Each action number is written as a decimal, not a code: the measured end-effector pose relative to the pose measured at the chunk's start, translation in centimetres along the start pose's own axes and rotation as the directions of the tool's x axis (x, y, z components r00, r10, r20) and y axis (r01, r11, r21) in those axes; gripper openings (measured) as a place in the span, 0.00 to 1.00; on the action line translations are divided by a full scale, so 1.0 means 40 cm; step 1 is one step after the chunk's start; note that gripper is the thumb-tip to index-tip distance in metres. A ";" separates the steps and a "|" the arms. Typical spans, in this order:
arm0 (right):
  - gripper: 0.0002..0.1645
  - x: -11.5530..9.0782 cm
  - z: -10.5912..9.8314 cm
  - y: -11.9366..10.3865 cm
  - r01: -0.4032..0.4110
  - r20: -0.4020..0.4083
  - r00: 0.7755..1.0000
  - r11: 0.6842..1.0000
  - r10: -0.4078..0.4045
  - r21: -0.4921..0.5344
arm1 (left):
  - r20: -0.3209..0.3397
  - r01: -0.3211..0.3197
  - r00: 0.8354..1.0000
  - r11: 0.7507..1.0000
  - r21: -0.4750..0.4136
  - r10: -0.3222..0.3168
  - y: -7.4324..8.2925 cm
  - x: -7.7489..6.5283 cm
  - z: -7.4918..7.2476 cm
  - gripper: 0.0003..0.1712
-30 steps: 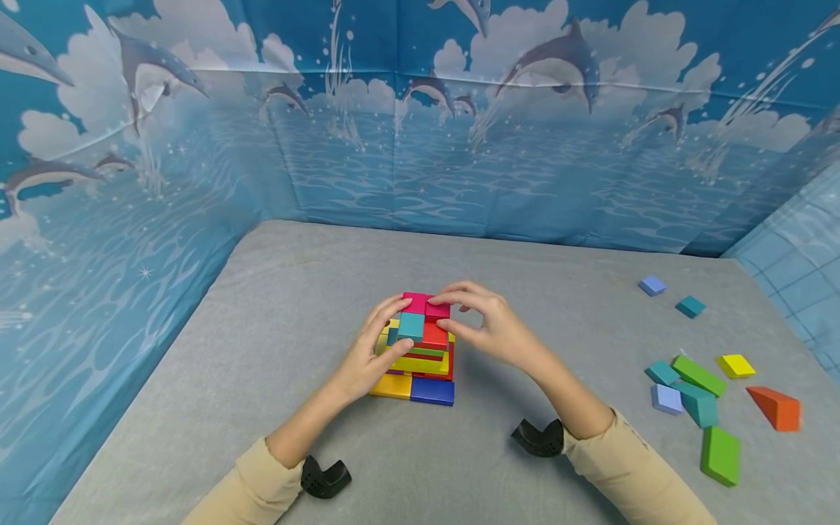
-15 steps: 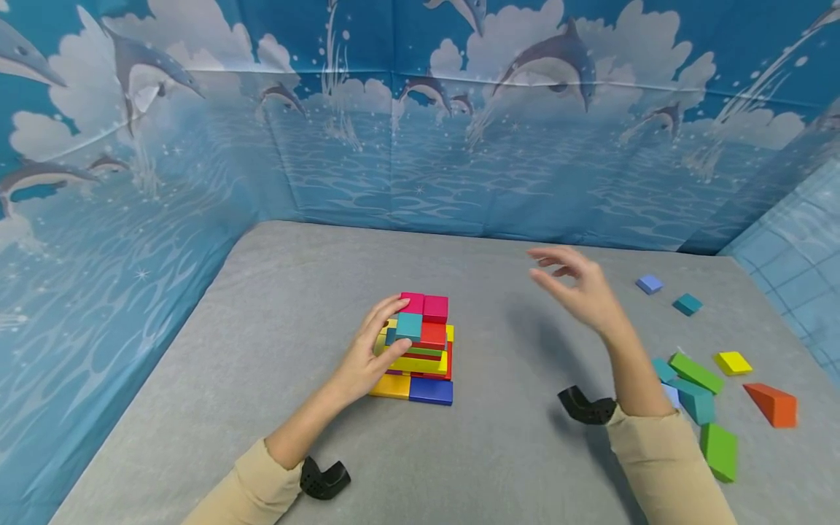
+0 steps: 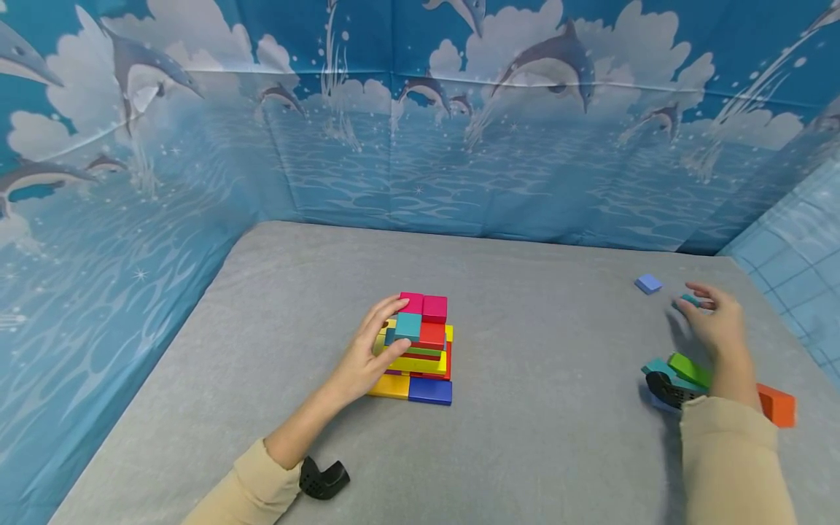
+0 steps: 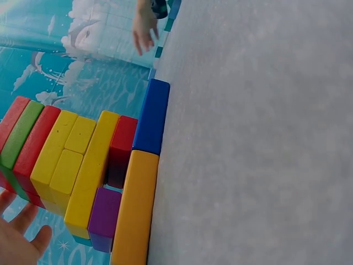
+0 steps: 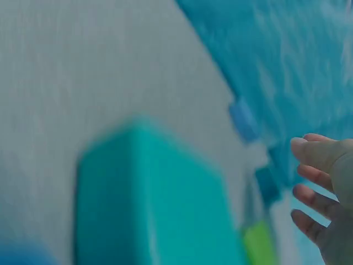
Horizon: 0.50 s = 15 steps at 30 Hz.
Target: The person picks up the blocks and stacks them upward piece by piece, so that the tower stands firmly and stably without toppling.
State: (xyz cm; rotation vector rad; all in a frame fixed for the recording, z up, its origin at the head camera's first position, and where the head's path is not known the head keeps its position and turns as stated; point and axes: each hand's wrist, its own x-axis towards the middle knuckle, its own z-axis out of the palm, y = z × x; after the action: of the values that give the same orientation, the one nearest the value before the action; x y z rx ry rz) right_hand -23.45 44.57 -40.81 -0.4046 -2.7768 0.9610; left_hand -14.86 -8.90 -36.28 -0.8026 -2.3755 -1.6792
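A layered stack of coloured wooden blocks stands mid-table, with pink blocks point(image 3: 434, 309), a teal block point(image 3: 408, 327) and a red block point(image 3: 432, 335) near its top. A blue block point(image 3: 430, 391) and an orange-yellow block point(image 3: 390, 386) form its front base. My left hand point(image 3: 357, 357) lies along the stack's upper left, fingertips by a pink block and thumb by the teal one. At the far right, my right hand point(image 3: 718, 321) hovers with parted thumb and fingers over a small teal block point(image 3: 690, 299), partly hidden. In the right wrist view those fingers look apart from the blocks.
A periwinkle block point(image 3: 648, 284) lies just left of my right hand. Beneath the right forearm are a green block point(image 3: 690, 370), a teal block point(image 3: 656, 367) and an orange wedge point(image 3: 777, 405). A dolphin-print curtain point(image 3: 420, 146) borders the table's back and left.
My right hand has left the stack's top and moved far right to the small teal block. My left hand has stayed at the stack.
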 end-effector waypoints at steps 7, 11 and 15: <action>0.34 -0.019 -0.006 0.023 -0.095 0.096 0.991 0.995 0.098 -0.037 | -0.002 -0.001 1.000 1.000 0.002 0.001 0.003 0.000 -0.001 0.29; 0.35 -0.007 -0.007 0.035 -0.098 0.132 0.985 0.991 0.111 -0.095 | 0.001 0.002 1.000 1.000 0.007 -0.002 0.003 -0.001 0.000 0.29; 0.34 -0.003 -0.004 0.035 -0.109 0.117 0.985 0.986 0.124 -0.126 | 0.003 -0.002 1.000 1.000 0.025 0.002 -0.039 -0.001 0.005 0.30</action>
State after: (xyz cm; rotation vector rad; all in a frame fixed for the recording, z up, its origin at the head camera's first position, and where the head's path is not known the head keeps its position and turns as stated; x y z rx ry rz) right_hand -23.02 45.67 -41.56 -0.5494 -2.9622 0.8757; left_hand -15.53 -9.13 -37.68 -0.8037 -2.3913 -1.6453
